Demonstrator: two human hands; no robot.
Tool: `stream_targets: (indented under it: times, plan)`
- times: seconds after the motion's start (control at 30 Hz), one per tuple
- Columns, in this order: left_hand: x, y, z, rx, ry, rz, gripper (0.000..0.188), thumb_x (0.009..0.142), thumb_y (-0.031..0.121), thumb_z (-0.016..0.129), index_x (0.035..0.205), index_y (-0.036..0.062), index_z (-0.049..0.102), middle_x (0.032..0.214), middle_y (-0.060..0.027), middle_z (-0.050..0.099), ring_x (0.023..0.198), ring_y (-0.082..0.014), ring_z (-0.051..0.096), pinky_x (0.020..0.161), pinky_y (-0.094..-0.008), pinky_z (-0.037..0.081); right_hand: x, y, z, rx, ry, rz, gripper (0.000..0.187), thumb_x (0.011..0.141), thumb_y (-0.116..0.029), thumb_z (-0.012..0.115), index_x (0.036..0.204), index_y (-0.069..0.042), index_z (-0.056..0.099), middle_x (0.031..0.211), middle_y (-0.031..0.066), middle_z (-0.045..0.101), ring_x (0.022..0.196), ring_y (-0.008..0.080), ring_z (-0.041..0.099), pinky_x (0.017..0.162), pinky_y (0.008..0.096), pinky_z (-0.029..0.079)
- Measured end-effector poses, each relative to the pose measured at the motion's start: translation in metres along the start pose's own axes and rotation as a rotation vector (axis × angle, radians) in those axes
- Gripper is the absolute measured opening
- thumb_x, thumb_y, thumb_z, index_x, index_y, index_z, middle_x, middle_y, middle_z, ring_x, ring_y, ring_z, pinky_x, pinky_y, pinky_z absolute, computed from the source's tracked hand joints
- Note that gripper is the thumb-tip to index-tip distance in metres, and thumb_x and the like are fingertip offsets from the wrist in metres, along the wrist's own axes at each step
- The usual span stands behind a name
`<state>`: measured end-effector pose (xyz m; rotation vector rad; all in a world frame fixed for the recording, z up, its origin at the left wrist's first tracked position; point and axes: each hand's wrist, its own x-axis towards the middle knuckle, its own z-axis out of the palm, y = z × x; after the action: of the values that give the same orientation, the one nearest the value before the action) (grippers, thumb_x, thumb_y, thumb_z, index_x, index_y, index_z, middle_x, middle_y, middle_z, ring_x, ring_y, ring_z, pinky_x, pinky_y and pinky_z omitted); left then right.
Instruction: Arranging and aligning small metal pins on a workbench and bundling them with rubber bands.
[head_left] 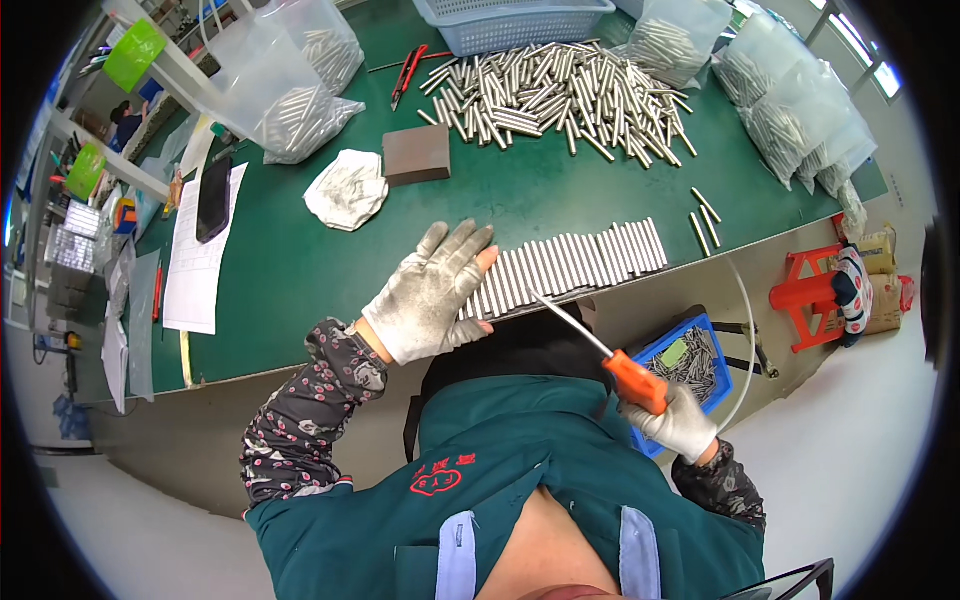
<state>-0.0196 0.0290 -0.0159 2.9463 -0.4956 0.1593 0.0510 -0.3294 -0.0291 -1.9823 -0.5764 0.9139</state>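
A row of metal pins lies side by side along the table's near edge. My left hand, in a soiled white glove with bare fingertips, rests at the row's left end. Its fingers are stretched out, with the thumb apart near the lower ends of the pins. In my gloved right hand is an orange-handled screwdriver, pointing up and left. Its thin metal shaft reaches the row's near side; whether the tip touches a pin I cannot tell. Three loose pins lie right of the row.
Beyond the row are a brown block, a crumpled white cloth, a red cutter and a large pin heap. A blue bin of pins stands below the table edge, beside a thin white hose. A phone lies at left.
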Motion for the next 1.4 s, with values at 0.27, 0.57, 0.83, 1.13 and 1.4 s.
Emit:
stream_targets:
  times: [0.27, 0.57, 0.83, 1.13, 1.4]
  plan:
    - [-0.003, -0.001, -0.001, -0.070, 0.024, -0.017, 0.097, 0.077, 0.057, 0.061, 0.144, -0.0015, 0.023, 0.144, -0.0244, 0.033, 0.135, -0.0407, 0.029, 0.113, -0.0506, 0.019, -0.001, -0.042, -0.071, 0.262, 0.319, 0.199, 0.026, 0.078, -0.021, 0.068, 0.097, -0.003, 0.064, 0.060, -0.0002, 0.056, 0.042, 0.0074, 0.047, 0.039, 0.0211, 0.037]
    - [0.035, 0.011, 0.002, -0.090, 0.031, -0.089, 0.107, 0.070, 0.062, 0.064, 0.145, 0.0002, 0.020, 0.147, -0.0240, 0.028, 0.139, -0.0393, 0.024, 0.113, -0.0534, 0.015, -0.001, -0.031, -0.041, 0.319, 0.045, 0.176, 0.043, 0.077, -0.019, 0.077, 0.113, -0.003, 0.061, 0.092, 0.0017, 0.065, 0.079, 0.0100, 0.059, 0.072, 0.0259, 0.049]
    - [0.043, 0.017, 0.003, -0.025, -0.091, -0.105, 0.094, 0.073, 0.054, 0.065, 0.142, 0.0001, 0.029, 0.147, -0.0203, 0.031, 0.140, -0.0352, 0.023, 0.114, -0.0537, 0.013, -0.003, -0.011, -0.025, -0.004, 0.054, 0.050, 0.038, 0.083, -0.014, 0.070, 0.117, -0.001, 0.059, 0.094, 0.0042, 0.068, 0.084, 0.0147, 0.064, 0.080, 0.0278, 0.050]
    - [0.043, 0.016, 0.003, -0.037, -0.067, -0.078, 0.093, 0.074, 0.052, 0.065, 0.142, 0.0002, 0.027, 0.146, -0.0210, 0.032, 0.138, -0.0364, 0.026, 0.113, -0.0540, 0.014, -0.008, -0.022, -0.036, 0.210, 0.046, 0.155, 0.040, 0.081, -0.022, 0.072, 0.113, -0.001, 0.060, 0.094, 0.0070, 0.067, 0.087, 0.0152, 0.063, 0.081, 0.0284, 0.049]
    - [0.041, 0.015, 0.003, 0.020, -0.027, -0.072, 0.095, 0.070, 0.051, 0.070, 0.138, -0.0036, 0.033, 0.144, -0.0194, 0.035, 0.136, -0.0354, 0.029, 0.113, -0.0546, 0.015, 0.015, -0.047, -0.125, 0.184, 0.477, 0.100, 0.038, 0.081, -0.033, 0.067, 0.101, -0.003, 0.057, 0.074, 0.0034, 0.057, 0.052, 0.0090, 0.051, 0.048, 0.0230, 0.042]
